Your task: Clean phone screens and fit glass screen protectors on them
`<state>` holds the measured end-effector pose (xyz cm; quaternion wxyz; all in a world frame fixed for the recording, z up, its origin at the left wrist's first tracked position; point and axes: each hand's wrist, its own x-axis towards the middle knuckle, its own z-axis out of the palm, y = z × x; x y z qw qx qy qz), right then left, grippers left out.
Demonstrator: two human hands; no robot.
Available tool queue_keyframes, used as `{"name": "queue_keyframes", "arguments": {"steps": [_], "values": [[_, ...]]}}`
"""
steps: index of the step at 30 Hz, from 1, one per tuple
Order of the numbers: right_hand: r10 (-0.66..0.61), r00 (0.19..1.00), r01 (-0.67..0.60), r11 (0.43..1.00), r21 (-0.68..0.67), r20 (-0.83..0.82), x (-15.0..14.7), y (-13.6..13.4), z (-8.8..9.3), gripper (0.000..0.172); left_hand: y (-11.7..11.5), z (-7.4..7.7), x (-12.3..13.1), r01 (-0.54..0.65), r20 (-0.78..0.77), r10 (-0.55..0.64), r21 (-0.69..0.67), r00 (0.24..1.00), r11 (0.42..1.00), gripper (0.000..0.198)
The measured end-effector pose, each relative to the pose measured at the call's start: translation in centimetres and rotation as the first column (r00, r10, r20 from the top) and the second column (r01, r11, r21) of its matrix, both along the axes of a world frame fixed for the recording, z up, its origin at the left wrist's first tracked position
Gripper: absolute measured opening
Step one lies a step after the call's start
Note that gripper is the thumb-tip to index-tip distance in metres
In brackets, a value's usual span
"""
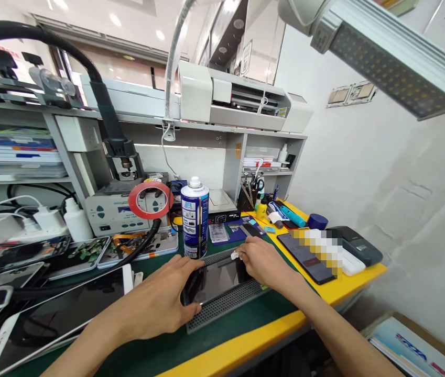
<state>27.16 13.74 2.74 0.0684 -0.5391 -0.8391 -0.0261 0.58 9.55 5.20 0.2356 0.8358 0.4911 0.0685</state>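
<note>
Wraps the left grip (159, 303) around the near-left end of a dark-screened phone (218, 278), thumb along its near side. Lies flat between both grips on a perforated metal mat (226, 302) on the green bench (167, 352). Shows a blue spray can (194, 217) upright just beyond the left grip. Pinches a small white wipe (235, 256) in the right grip (263, 262), fingers narrow, pressed to the phone's far edge.

Bright overhead LED lamp (395, 68) light, soft shadows, strong wide-angle edge bending.
</note>
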Motion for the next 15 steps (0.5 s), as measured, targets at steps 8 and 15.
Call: {"name": "queue_keyframes", "arguments": {"steps": [8, 15], "values": [[0.088, 0.990, -0.093, 0.995, -0.044, -0.113, 1.4, -0.5, 0.5, 0.030, 0.3, -1.1, -0.2, -0.001, 0.024, 0.000, 0.049, 1.000, 0.999, 0.070], [0.129, 0.966, -0.144, 0.988, -0.053, -0.223, 2.9, -2.3, -0.3, 0.032, 0.0, -0.8, 0.2, -0.031, -0.018, 0.033, 0.064, 0.999, 0.997, 0.070]]}}
